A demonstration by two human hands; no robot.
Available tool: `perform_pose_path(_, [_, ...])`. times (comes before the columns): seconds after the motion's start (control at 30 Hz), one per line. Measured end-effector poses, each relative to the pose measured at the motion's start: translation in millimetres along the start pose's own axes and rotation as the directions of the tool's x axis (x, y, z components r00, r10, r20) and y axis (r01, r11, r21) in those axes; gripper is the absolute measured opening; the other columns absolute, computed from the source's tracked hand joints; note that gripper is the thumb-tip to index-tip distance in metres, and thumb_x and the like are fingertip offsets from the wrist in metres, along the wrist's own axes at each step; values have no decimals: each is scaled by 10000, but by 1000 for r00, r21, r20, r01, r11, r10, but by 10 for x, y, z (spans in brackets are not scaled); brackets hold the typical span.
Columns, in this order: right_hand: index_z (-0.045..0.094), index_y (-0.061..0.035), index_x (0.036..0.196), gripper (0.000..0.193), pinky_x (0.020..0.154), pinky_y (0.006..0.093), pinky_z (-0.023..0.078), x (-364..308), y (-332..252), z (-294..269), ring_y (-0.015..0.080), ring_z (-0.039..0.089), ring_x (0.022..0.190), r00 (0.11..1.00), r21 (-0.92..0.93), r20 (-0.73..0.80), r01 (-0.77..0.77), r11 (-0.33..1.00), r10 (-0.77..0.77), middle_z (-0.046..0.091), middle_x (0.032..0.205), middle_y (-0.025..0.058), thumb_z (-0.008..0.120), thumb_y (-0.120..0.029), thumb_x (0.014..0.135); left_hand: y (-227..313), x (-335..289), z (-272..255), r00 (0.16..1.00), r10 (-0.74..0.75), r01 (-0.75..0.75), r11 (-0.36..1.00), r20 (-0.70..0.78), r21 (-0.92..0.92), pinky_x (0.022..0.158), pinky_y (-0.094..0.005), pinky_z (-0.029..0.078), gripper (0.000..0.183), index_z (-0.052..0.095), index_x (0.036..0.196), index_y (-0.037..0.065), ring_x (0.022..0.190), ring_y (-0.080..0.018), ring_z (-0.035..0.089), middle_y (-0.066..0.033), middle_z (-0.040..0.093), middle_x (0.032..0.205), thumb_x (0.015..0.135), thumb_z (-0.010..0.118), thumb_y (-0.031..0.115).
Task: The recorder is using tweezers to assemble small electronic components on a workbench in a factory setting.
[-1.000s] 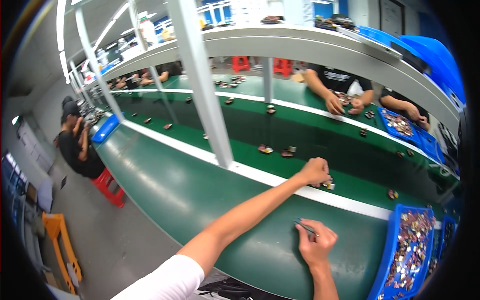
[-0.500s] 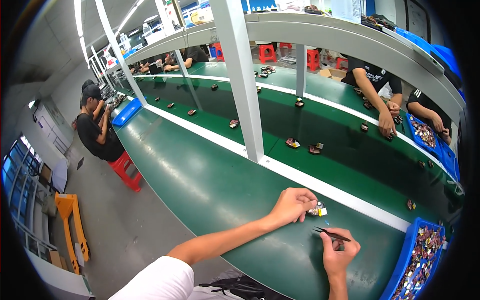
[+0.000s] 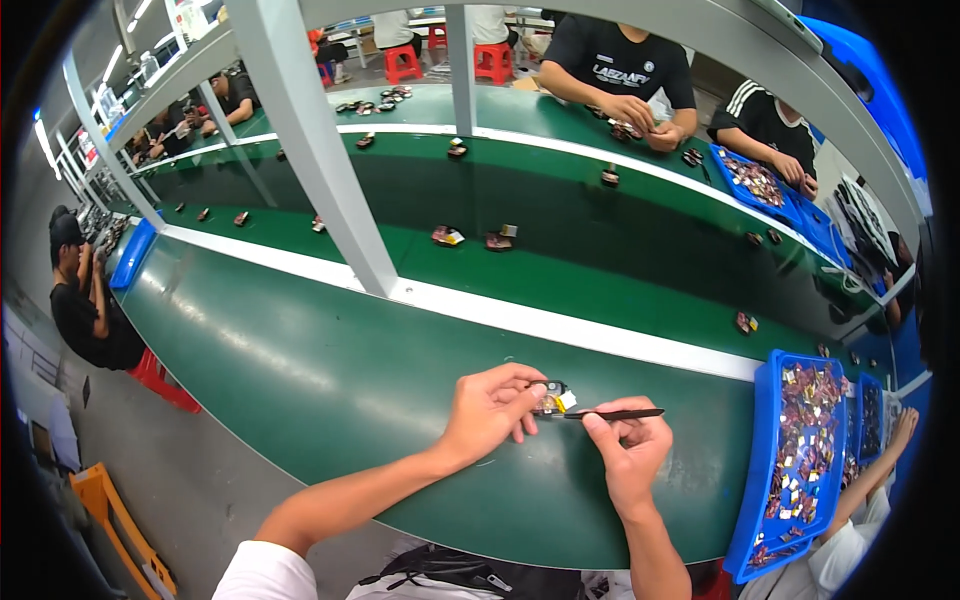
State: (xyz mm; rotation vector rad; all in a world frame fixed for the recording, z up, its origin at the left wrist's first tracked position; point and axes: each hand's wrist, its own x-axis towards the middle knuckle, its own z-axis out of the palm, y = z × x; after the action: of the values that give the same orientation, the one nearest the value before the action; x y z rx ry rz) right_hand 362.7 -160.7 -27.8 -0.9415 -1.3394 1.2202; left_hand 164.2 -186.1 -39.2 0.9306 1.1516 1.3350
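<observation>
Fingers (image 3: 519,404) hold 1 tweezers (image 3: 632,413) and apparently 1 component (image 3: 552,400).

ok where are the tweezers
In the head view, the black tweezers are right of centre in the right hand, their tips by the small part in the left hand.

A green table (image 3: 300,350) carries a blue plastic tray (image 3: 763,450) of small parts (image 3: 805,420) on its right and a 2nd blue tray (image 3: 133,255) at its far left end. Along the green conveyor belt (image 3: 575,275) lie scattered small assemblies (image 3: 447,236), 2 near each other.
</observation>
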Motion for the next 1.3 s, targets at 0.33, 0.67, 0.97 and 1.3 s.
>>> perform_pose_path(0.33, [699, 32, 928, 138, 466, 183, 325, -9, 78, -39, -1, 474, 491, 997, -122, 19, 71, 990, -70, 710, 790, 40, 791, 36, 825, -22, -31, 109, 1000, 31, -31, 997, -1, 78, 483, -246, 533, 203, 638, 1147, -96, 642, -144, 686, -140, 711, 929, 989, 630, 31])
perform_pose_path(0.67, [732, 5, 884, 138, 422, 208, 273, 5, 127, -54, 3, 427, 425, 985, -298, 25, 170, 939, -170, 633, 616, -12, 829, 0, 786, -72, -21, 150, 998, 66, -64, 990, -14, 127, 493, -248, 540, 214, 641, 1158, -87, 662, -139, 689, -142, 727, 947, 986, 642, 41])
perform_pose_path(0.97, [740, -11, 896, 155, 415, 209, 275, 21, 131, -66, 6, 420, 421, 973, -338, 40, 229, 913, -229, 627, 603, -16, 839, -7, 776, -113, -12, 193, 997, 73, -68, 988, -31, 137, 507, -248, 549, 217, 638, 1162, -89, 673, -138, 690, -143, 727, 955, 982, 643, 33])
perform_pose_path(1.3, [709, 27, 924, 144, 461, 187, 325, 58, 127, -153, -7, 464, 504, 999, -138, 40, 2, 990, 3, 687, 736, 18, 808, 9, 820, -137, 2, 246, 996, 91, -92, 993, 21, 80, 508, -244, 559, 232, 630, 1188, -84, 693, -142, 700, -148, 723, 966, 979, 639, 14])
